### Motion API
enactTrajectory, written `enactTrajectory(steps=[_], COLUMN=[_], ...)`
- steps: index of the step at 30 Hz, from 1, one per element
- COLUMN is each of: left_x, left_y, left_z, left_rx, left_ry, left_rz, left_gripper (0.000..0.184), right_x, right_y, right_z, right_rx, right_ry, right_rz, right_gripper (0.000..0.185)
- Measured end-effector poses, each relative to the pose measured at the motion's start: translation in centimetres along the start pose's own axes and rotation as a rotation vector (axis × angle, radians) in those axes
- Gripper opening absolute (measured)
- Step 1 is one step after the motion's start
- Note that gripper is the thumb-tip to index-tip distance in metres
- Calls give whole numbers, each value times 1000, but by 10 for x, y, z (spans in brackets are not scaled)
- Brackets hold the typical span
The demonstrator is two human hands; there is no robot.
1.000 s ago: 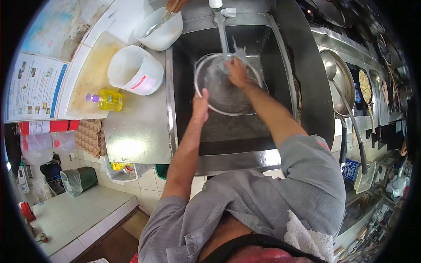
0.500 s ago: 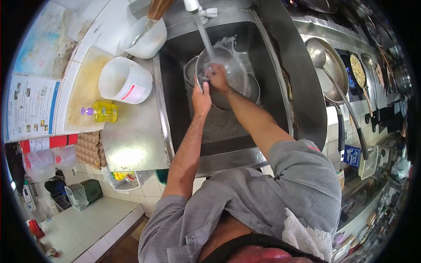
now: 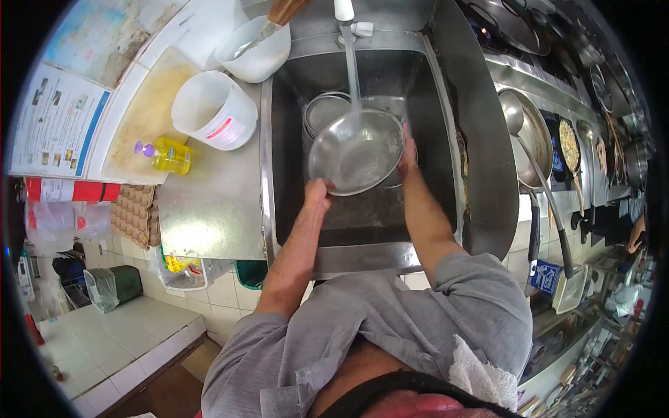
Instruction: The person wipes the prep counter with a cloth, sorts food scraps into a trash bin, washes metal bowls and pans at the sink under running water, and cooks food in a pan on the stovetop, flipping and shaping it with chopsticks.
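Note:
A round metal bowl (image 3: 355,157) is held tilted over the dark sink (image 3: 348,230), under water running from the tap (image 3: 344,12). At its lower left rim, my left hand (image 3: 319,193) grips the edge with closed fingers. My right hand (image 3: 408,152) holds the bowl's right side; part of that hand is hidden behind the rim. Behind the bowl, at the upper left, several stacked round metal dishes (image 3: 326,110) lie in the sink.
Left of the sink stand a white tub (image 3: 214,111), a white bowl (image 3: 254,52) with a brush, and a yellow soap bottle (image 3: 171,156). On the right, a large pan (image 3: 533,132) holds a long ladle (image 3: 543,181). A person's hand (image 3: 637,233) shows at the far right.
My right hand has moved from inside the bowl to its right rim. The bowl now faces up more fully under the stream, and my left hand grips its lower left edge.

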State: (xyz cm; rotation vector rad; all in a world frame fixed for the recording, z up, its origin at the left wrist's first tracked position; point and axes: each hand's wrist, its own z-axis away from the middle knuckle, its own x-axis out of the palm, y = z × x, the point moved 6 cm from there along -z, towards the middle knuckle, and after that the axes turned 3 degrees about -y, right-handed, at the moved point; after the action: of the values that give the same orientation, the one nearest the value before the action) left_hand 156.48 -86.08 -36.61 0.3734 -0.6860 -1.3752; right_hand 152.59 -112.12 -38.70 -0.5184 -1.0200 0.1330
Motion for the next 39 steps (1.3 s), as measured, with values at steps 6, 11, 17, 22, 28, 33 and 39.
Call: enactTrajectory(steps=[6,11,17,22,28,33,39], left_x=[26,30,154,210,219,216,216], left_y=[10,88,134,140,136,133,161], left_z=[-41,-74,-49,-50,-46,-41,-52], left_rx=[42,273,651,892,987,777,948], left_ry=[-37,9,-49,-297,-414,-347,-332], left_rz=[-109,-261,-1247,-1316,-1279,-1289,-1160], left_gripper=[30,39,38,31,31,34,33], right_x=[-60,12,164,209,207,210,199], right_y=[86,-64,-160,-148,-152,-154,-162], right_z=[-20,-36,-134,-204,-219,-222,-208], right_rx=[105,-14,-626,-483,-440,-382,-419], right_ry=[226,39,138,-160,-82,-84,-5], right_rz=[92,172,1000,1058,1090,1053,996], right_gripper=[52,52,61,58,44,39,31])
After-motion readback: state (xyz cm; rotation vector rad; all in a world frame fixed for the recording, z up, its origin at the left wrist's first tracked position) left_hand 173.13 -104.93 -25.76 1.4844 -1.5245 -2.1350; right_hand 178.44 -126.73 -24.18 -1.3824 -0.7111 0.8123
